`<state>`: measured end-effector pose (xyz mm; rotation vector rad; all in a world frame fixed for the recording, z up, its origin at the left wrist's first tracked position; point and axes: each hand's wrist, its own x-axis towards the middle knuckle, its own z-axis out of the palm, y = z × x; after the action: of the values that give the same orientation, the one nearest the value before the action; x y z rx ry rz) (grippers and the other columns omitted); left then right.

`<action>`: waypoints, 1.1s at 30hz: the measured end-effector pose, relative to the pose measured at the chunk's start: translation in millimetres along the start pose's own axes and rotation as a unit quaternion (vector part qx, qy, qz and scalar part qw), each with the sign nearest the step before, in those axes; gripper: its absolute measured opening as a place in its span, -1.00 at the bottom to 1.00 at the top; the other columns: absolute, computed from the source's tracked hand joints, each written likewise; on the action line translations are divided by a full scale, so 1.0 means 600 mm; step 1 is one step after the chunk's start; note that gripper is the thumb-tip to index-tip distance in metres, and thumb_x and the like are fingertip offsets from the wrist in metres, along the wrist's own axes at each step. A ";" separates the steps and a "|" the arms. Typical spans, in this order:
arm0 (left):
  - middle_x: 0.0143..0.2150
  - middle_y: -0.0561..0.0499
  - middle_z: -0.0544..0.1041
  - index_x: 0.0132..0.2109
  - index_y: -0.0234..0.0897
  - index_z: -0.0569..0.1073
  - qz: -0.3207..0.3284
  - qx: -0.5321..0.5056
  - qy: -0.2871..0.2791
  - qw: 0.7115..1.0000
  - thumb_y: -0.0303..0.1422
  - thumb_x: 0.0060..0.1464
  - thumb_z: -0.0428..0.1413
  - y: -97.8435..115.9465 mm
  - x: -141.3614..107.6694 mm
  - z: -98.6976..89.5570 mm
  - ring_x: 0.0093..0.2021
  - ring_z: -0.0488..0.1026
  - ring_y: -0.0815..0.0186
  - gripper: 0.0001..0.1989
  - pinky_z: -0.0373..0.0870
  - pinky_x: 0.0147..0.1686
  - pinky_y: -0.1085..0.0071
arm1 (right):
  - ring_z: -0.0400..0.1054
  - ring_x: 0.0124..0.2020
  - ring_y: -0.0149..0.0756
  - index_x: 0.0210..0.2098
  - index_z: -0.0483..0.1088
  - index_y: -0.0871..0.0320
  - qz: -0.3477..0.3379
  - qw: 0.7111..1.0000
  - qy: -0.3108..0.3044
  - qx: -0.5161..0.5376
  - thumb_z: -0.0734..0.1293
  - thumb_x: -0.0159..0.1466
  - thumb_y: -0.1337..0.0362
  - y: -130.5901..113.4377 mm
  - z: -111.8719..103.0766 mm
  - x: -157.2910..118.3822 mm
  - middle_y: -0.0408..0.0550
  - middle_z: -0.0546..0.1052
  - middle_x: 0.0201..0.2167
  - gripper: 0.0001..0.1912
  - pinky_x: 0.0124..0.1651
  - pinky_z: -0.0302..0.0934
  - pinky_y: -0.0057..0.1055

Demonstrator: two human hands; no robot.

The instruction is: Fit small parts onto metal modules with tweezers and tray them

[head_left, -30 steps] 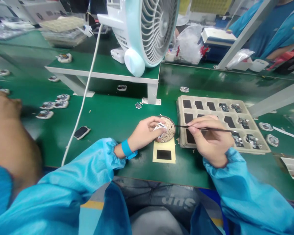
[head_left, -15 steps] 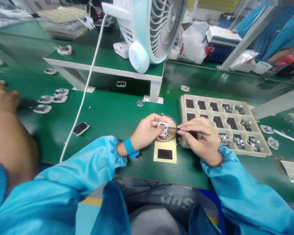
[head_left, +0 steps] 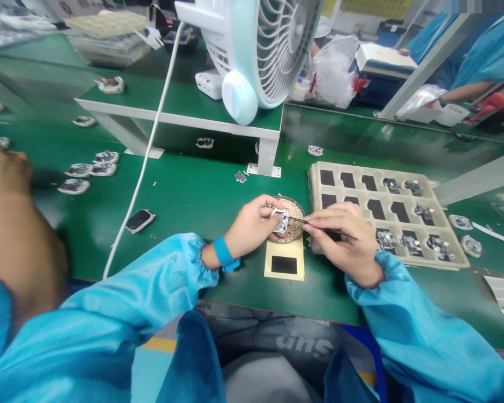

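My left hand [head_left: 254,224] is closed on a small white device housing [head_left: 280,221] with electronic parts inside, held between thumb and fingers. Dark tweezers [head_left: 304,221] are pinched in my right hand [head_left: 344,235], their tips pointing left at the housing's right side; whether they grip anything is too small to tell. Below both hands sits a round dish [head_left: 296,233] full of small pale bits. In front of it lies a yellowish sheet [head_left: 284,274] with a black rectangle on it.
At right is a beige compartment tray [head_left: 449,224] with circuit boards and black pads. A white fan [head_left: 239,95] stands on a green-topped shelf [head_left: 180,112]; its cable [head_left: 145,151] crosses the table. Several housings [head_left: 105,169] lie at left, near another person's arm [head_left: 21,218].
The tweezers have tilted slightly, their rear end now lower and further left. My left hand keeps the housing in nearly the same place. The whole view has shifted a little.
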<state>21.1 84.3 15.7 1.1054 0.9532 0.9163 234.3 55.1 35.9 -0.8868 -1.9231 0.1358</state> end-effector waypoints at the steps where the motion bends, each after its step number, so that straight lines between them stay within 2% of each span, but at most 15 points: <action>1: -0.35 0.00 0.60 -0.14 -0.24 0.40 0.000 0.000 0.000 1.000 -0.34 0.07 0.29 0.000 0.000 0.000 -0.44 0.60 0.26 -0.74 0.64 -0.49 0.33 | 0.52 -0.26 -0.13 -0.18 0.54 -0.03 -0.002 1.000 0.001 -0.001 0.52 0.19 0.41 0.000 0.000 0.000 -0.11 0.70 -0.27 -0.74 -0.13 0.35 -0.05; 10: -0.34 -0.02 0.62 -0.12 -0.28 0.39 0.000 0.003 0.001 1.000 -0.35 0.09 0.27 0.001 -0.002 0.000 -0.46 0.61 0.27 -0.75 0.63 -0.48 0.37 | 0.51 -0.25 -0.16 -0.20 0.53 0.01 -0.007 1.000 -0.016 -0.014 0.52 0.19 0.42 0.000 -0.001 0.000 -0.11 0.69 -0.26 -0.76 -0.10 0.34 -0.07; 13: -0.32 -0.04 0.62 -0.12 -0.31 0.39 -0.001 0.001 0.004 1.000 -0.37 0.10 0.23 0.006 -0.004 0.001 -0.45 0.61 0.26 -0.77 0.63 -0.49 0.36 | 0.52 -0.29 -0.17 -0.26 0.52 0.04 0.017 1.000 -0.002 0.013 0.53 0.18 0.41 -0.003 -0.003 0.003 -0.10 0.68 -0.30 -0.80 -0.11 0.35 -0.09; 17: -0.30 -0.04 0.62 -0.12 -0.34 0.40 0.002 -0.014 -0.003 1.000 -0.42 0.06 0.21 0.012 -0.006 0.001 -0.44 0.61 0.28 -0.77 0.63 -0.49 0.39 | 0.52 -0.28 -0.16 -0.27 0.53 0.04 0.042 0.999 -0.015 0.021 0.53 0.19 0.38 -0.003 -0.004 0.005 -0.10 0.67 -0.32 -0.83 -0.08 0.35 -0.07; 24: -0.24 -0.07 0.64 -0.11 -0.35 0.39 0.007 -0.025 -0.007 1.000 -0.46 -0.04 0.29 0.009 -0.005 0.002 -0.45 0.60 0.33 -0.67 0.60 -0.49 0.47 | 0.52 -0.23 -0.16 -0.26 0.54 0.05 0.063 0.996 -0.027 0.063 0.54 0.20 0.36 0.001 -0.001 0.004 -0.08 0.67 -0.30 -0.85 -0.03 0.35 -0.05; 27: -0.24 -0.08 0.63 -0.11 -0.36 0.40 0.006 -0.029 -0.011 1.000 -0.43 -0.04 0.32 0.010 -0.002 -0.002 -0.46 0.61 0.29 -0.65 0.59 -0.51 0.45 | 0.53 -0.18 -0.16 -0.28 0.55 0.05 0.142 0.979 -0.035 0.144 0.51 0.24 0.35 0.007 -0.002 0.005 -0.06 0.66 -0.28 -0.91 -0.01 0.39 -0.06; 30: -0.23 -0.10 0.62 -0.05 -0.38 0.42 -0.002 -0.030 -0.031 0.999 -0.41 -0.03 0.33 0.014 0.000 -0.008 -0.45 0.62 0.23 -0.60 0.57 -0.54 0.43 | 0.55 -0.18 -0.16 -0.32 0.54 0.08 0.229 0.941 -0.042 0.245 0.53 0.22 0.31 0.013 -0.008 0.007 -0.04 0.63 -0.28 -0.91 -0.05 0.45 -0.10; 33: -0.19 -0.16 0.62 0.00 -0.40 0.43 -0.020 -0.035 -0.060 0.997 -0.40 -0.02 0.34 0.019 -0.003 -0.009 -0.43 0.63 0.19 -0.56 0.45 -0.61 0.51 | 0.56 -0.20 -0.18 -0.34 0.54 0.08 0.252 0.916 -0.041 0.309 0.55 0.19 0.33 0.014 -0.015 0.009 -0.04 0.63 -0.29 -0.88 -0.11 0.47 -0.16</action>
<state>14.1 86.7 26.3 1.0655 0.8363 0.8355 244.5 62.3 40.6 -0.9139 -1.5289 1.0426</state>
